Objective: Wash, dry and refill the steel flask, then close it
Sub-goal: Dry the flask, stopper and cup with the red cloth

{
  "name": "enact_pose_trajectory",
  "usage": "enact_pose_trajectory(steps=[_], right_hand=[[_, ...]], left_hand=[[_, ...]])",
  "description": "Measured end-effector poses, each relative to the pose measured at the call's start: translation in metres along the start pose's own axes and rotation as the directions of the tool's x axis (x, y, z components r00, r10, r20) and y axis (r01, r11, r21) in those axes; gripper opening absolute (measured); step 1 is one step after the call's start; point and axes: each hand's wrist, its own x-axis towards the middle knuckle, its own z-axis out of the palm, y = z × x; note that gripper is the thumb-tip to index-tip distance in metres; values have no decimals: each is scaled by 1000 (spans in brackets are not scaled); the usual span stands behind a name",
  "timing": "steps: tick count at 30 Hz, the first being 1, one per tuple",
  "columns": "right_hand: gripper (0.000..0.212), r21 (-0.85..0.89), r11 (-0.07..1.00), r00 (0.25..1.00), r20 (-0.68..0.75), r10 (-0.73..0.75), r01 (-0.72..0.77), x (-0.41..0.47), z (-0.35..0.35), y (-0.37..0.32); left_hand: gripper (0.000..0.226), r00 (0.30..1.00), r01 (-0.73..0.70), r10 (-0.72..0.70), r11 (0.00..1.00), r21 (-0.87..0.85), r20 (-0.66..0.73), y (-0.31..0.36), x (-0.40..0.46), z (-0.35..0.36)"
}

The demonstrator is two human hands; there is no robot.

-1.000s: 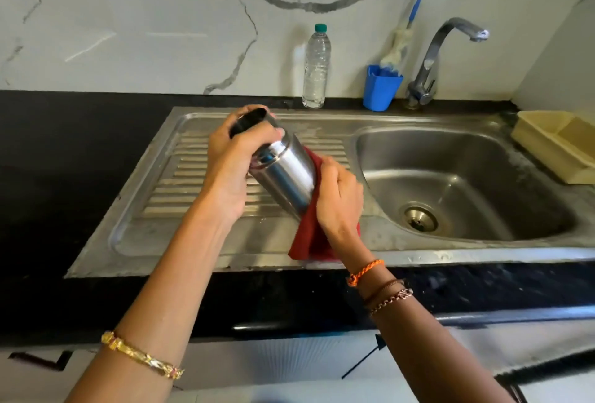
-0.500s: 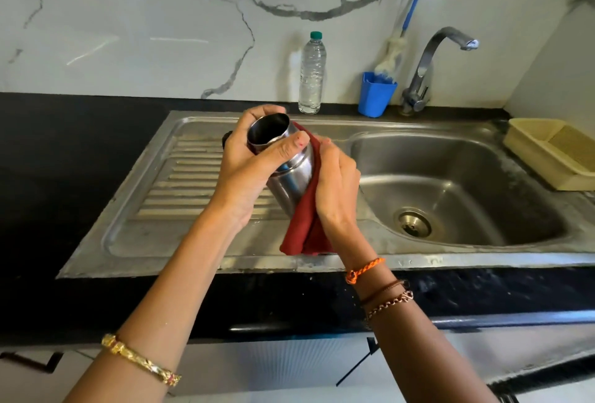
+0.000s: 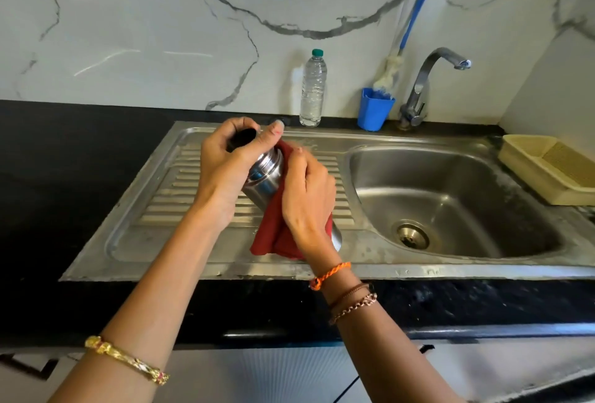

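My left hand (image 3: 225,170) grips the neck end of the steel flask (image 3: 264,177), fingers and thumb curled round its dark mouth, above the ribbed draining board (image 3: 180,190) left of the sink basin (image 3: 450,196). The flask tilts, its mouth up and away from me, its base down toward the front edge of the draining board, held in the air between my 2 hands. My right hand (image 3: 307,196) wraps a red cloth (image 3: 273,235) round the flask's lower body, fingers curled over cloth and steel together; only a sliver of the base shows past my wrist. Behind the draining board, against the marble wall, stands a clear water bottle (image 3: 313,88) with a green cap. Behind the sink basin's left corner sits a blue cup (image 3: 373,111) holding a blue-handled brush (image 3: 404,38), just beside the tap (image 3: 428,80). Right of the sink basin lies a pale yellow tray (image 3: 544,170).
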Motion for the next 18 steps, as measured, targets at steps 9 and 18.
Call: enact_pose_trajectory(steps=[9,18], right_hand=[[42,-95,886,887,47,459,-453,-2,-26,44],[38,-13,996,995,-47,88,-89,-7,6,-9]], left_hand=[[41,996,-14,14,1000,3,-83,-5,-12,-21],[12,995,11,-23,992,-123,-97,-2,-15,-4]])
